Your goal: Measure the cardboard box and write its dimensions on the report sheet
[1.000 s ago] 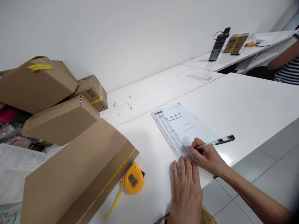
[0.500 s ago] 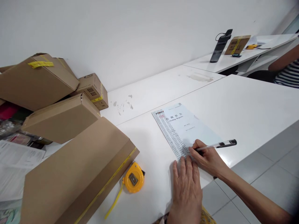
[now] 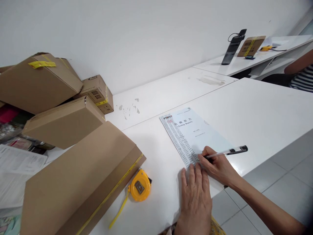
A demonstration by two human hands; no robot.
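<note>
My right hand (image 3: 218,165) grips a pen (image 3: 227,152) with a clear barrel and black ends. The pen's writing end points at the lower part of a printed paper (image 3: 193,130), whose heading reads "Testing Report"; the very tip is hidden by my fingers. Dense handwritten-looking rows run down the paper's left side. My left hand (image 3: 196,195) lies flat, fingers stretched out, its fingertips on the paper's near edge. To the left of that hand, a yellow tape measure (image 3: 140,186) rests on the white table (image 3: 161,209) with a short piece of blade pulled out.
Several cardboard boxes (image 3: 80,182) crowd the left side, beside printed sheets (image 3: 17,169). On the far table stand a dark water bottle (image 3: 231,50) and a small taped box (image 3: 251,46). At the right edge, another person's arm and striped clothing (image 3: 303,76) show.
The view has shifted very slightly, so the background sits a little differently. Both hands, the pen and the paper hold nearly the same places.
</note>
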